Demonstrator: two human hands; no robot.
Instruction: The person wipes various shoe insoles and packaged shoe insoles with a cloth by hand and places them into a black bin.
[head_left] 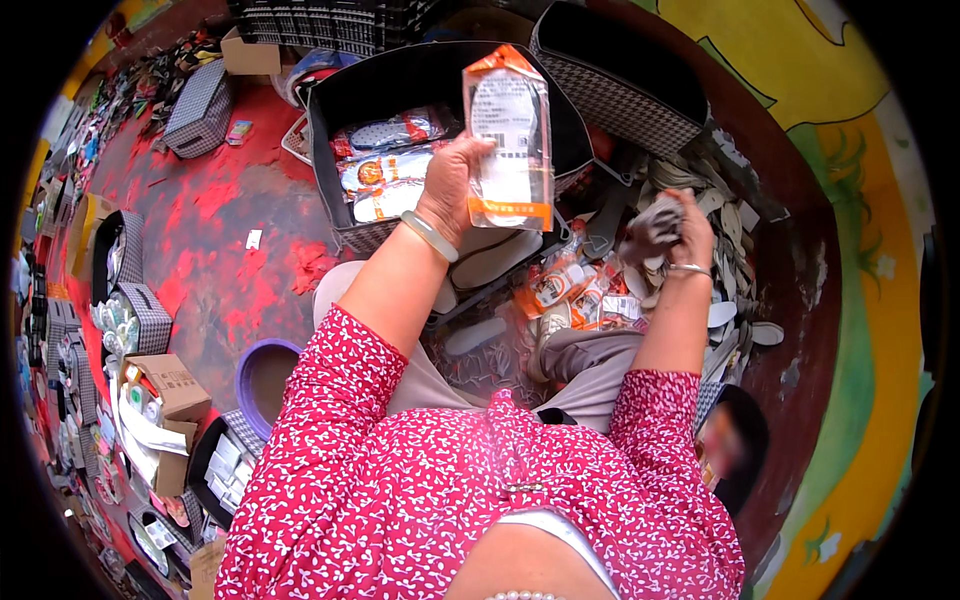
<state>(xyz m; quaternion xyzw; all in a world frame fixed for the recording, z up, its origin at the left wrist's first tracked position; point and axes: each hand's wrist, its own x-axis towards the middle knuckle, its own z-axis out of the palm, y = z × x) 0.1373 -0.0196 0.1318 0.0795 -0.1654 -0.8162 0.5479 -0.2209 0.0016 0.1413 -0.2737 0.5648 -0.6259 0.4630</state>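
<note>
My left hand (449,188) holds up a clear plastic packet with orange top and bottom strips (509,135), a pale insole inside it. It hangs above a black fabric box (330,100) that holds several similar packets (385,170). My right hand (680,232) grips a dark grey insole (650,225) over a heap of loose insoles (720,290). A pale bangle circles my left wrist and a thin metal one my right.
More filled packets (570,290) lie on my lap. A second checked black box (620,80) stands behind. A purple bowl (262,375) sits by my left knee. Cardboard boxes (165,385) and checked bins (200,105) line the red-stained floor at left.
</note>
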